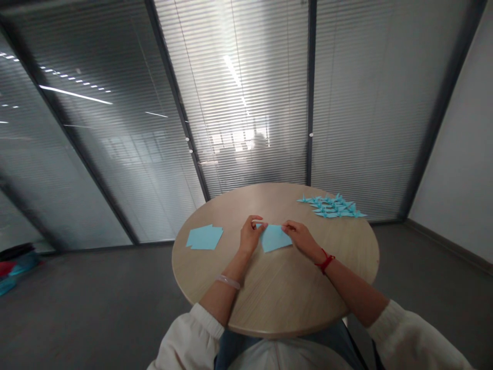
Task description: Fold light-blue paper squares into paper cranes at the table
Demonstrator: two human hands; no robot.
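Observation:
Between my two hands is a sheet of light blue paper (pixel 276 239), tilted a little on the round table. My left hand (pixel 251 234) pinches its upper left corner between thumb and fingers. At the upper right edge, my right hand (pixel 302 238) grips the same sheet with closed fingertips. Further left lies a small pile of blue paper sheets (pixel 204 238), slightly fanned. Several folded blue paper cranes (pixel 334 206) stand close together in rows at the far right of the table.
The round wooden table (pixel 285 303) reaches close to my body. Behind it rise glass panels with blinds (pixel 254 103), split by dark frames. A dark bin-like object with red and blue items (pixel 19 264) sits on the floor at far left.

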